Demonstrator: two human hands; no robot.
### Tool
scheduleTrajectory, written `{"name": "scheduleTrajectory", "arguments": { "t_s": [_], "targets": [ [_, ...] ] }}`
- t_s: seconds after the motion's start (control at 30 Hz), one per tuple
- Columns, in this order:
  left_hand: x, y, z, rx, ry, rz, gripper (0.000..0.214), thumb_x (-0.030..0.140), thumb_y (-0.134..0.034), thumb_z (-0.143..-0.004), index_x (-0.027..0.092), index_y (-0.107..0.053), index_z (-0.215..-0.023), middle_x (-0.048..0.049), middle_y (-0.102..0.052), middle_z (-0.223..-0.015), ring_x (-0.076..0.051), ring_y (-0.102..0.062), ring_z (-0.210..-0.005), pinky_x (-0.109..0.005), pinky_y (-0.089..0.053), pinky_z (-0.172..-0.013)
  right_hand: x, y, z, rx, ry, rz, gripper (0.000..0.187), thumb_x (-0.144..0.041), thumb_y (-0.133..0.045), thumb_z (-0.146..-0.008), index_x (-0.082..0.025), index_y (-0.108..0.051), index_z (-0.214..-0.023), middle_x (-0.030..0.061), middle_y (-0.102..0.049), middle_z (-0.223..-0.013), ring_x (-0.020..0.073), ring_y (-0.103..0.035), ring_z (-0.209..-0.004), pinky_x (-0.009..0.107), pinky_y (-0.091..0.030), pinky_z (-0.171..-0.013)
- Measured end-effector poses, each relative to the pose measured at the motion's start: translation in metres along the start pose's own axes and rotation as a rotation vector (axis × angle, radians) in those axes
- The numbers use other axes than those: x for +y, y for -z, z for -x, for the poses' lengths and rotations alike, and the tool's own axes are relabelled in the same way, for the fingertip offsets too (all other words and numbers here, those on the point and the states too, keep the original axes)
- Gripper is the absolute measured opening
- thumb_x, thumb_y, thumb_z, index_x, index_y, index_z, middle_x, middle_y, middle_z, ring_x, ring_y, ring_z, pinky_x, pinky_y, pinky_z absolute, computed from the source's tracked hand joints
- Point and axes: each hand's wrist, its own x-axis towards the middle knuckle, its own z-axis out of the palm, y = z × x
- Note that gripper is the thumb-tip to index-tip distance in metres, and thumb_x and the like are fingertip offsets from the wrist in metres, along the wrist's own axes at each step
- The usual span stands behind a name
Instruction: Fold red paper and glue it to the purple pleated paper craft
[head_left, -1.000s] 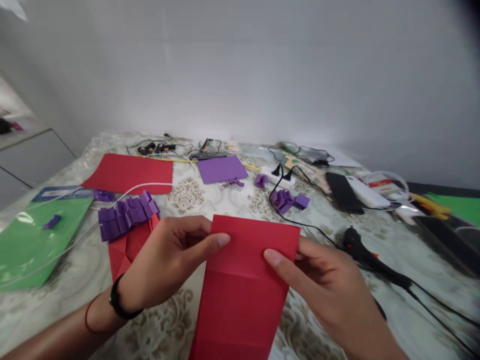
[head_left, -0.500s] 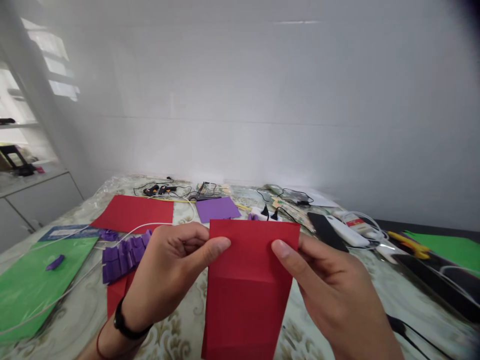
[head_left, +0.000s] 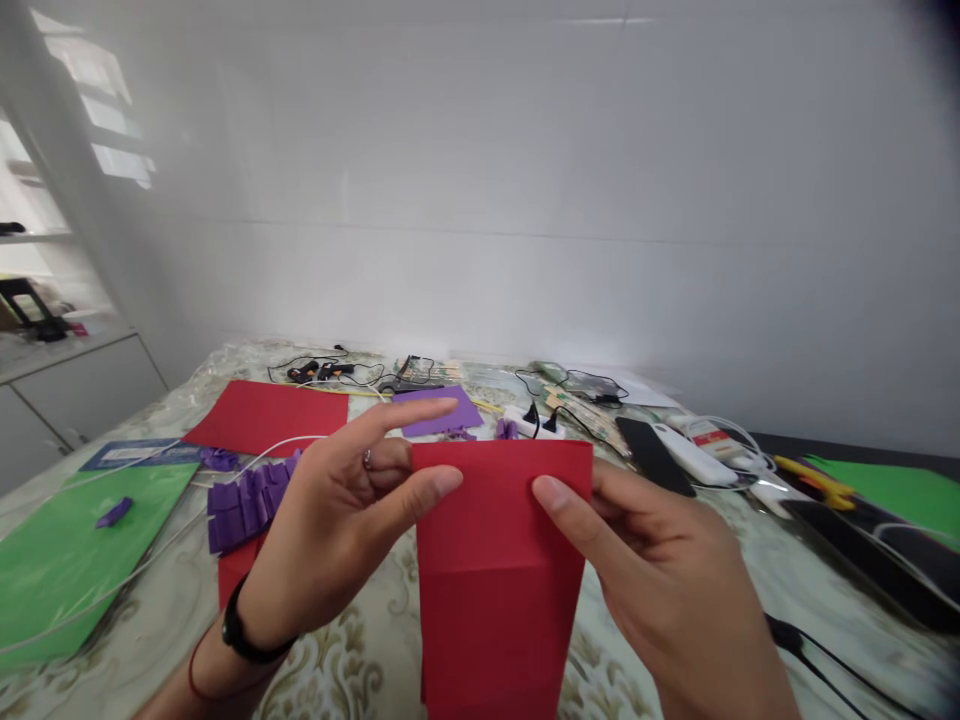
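A folded sheet of red paper point(head_left: 499, 610) is held upright in front of me, with a crease running across it below its top edge. My left hand point(head_left: 349, 520) pinches the top left corner between thumb and curled fingers, its index finger stretched out above the edge. At the top right, my right hand point(head_left: 667, 570) grips the paper with the thumb in front and the fingers behind. The paper hides most of the fingers behind it. Beside my left wrist lies a pleated strip of purple paper point(head_left: 244, 510) on more red paper.
A green sheet point(head_left: 90, 560) and a red sheet point(head_left: 266, 415) lie to the left. Behind my hands are a purple sheet point(head_left: 442, 408), glue guns point(head_left: 322, 373) and a power strip point(head_left: 536, 425). On the right are a white power bank-like object point(head_left: 694, 458), cables and yellow-handled scissors point(head_left: 817, 483).
My left index finger has lifted off the paper and straightened. The view has shifted slightly, and the red paper remains in both hands.
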Motion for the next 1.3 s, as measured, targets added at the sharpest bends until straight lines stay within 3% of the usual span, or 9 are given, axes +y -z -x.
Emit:
{"name": "scheduleTrajectory", "arguments": {
  "t_s": [0.13, 0.37, 0.57, 0.77, 1.0, 1.13, 1.3],
  "targets": [
    [-0.003, 0.003, 0.0, 0.002, -0.068, -0.074, 0.021, 0.032, -0.08, -0.093, 0.025, -0.084, -0.113, -0.003, -0.083, -0.088, -0.019, -0.079, -0.08, -0.023, -0.065, -0.069, 0.0, 0.0, -0.003, -0.087, 0.006, 0.03, 0.034, -0.053, -0.075, -0.094, -0.022, -0.08, -0.082, 0.0045, -0.077, -0.074, 0.0195, -0.071, -0.067, 0.023, -0.057, -0.053],
    [-0.004, 0.005, -0.002, -0.025, -0.117, -0.154, 0.019, 0.03, -0.081, -0.093, 0.031, -0.085, -0.112, -0.0009, -0.085, -0.1, -0.018, -0.082, -0.087, -0.02, -0.066, -0.074, 0.005, 0.001, -0.005, -0.176, -0.002, 0.034, 0.036, -0.054, -0.072, -0.095, -0.02, -0.079, -0.085, 0.0051, -0.076, -0.075, 0.0186, -0.069, -0.064, 0.023, -0.054, -0.051],
    [-0.005, 0.007, -0.002, -0.004, -0.194, -0.28, 0.019, 0.03, -0.08, -0.095, 0.036, -0.085, -0.112, 0.0017, -0.085, -0.103, -0.016, -0.081, -0.084, -0.016, -0.062, -0.067, -0.001, -0.002, -0.006, -0.052, 0.105, 0.011, 0.033, -0.049, -0.07, -0.098, -0.022, -0.075, -0.079, 0.0008, -0.07, -0.069, 0.0147, -0.063, -0.061, 0.021, -0.052, -0.052],
    [-0.006, 0.01, -0.003, -0.039, -0.215, -0.309, 0.021, 0.029, -0.078, -0.096, 0.039, -0.084, -0.114, 0.0038, -0.085, -0.105, -0.014, -0.081, -0.087, -0.014, -0.062, -0.07, -0.003, -0.003, -0.005, -0.034, 0.136, 0.034, 0.036, -0.047, -0.066, -0.101, -0.021, -0.071, -0.076, -0.0007, -0.063, -0.066, 0.013, -0.056, -0.058, 0.021, -0.046, -0.05],
    [-0.007, 0.007, -0.004, -0.032, -0.206, -0.325, 0.019, 0.03, -0.078, -0.096, 0.032, -0.085, -0.113, -0.0006, -0.085, -0.103, -0.017, -0.081, -0.086, -0.019, -0.065, -0.072, 0.0, -0.005, -0.007, 0.041, 0.197, 0.108, 0.035, -0.045, -0.063, -0.102, -0.022, -0.073, -0.078, -0.001, -0.062, -0.065, 0.0132, -0.054, -0.057, 0.021, -0.044, -0.049],
    [-0.007, 0.008, -0.004, 0.011, -0.236, -0.37, 0.019, 0.029, -0.076, -0.096, 0.034, -0.085, -0.112, 0.001, -0.086, -0.098, -0.014, -0.079, -0.075, -0.017, -0.061, -0.062, 0.005, -0.005, -0.01, -0.011, 0.122, 0.06, 0.032, -0.048, -0.065, -0.1, -0.022, -0.079, -0.089, 0.0016, -0.072, -0.076, 0.0167, -0.065, -0.068, 0.023, -0.052, -0.057],
    [-0.007, 0.011, -0.005, 0.04, -0.265, -0.418, 0.018, 0.029, -0.076, -0.096, 0.033, -0.086, -0.111, 0.0009, -0.086, -0.095, -0.013, -0.077, -0.07, -0.017, -0.059, -0.059, 0.008, -0.003, -0.013, -0.053, 0.081, 0.05, 0.034, -0.049, -0.066, -0.099, -0.02, -0.079, -0.085, 0.0024, -0.072, -0.077, 0.0168, -0.064, -0.07, 0.024, -0.052, -0.06]
  ]
}}
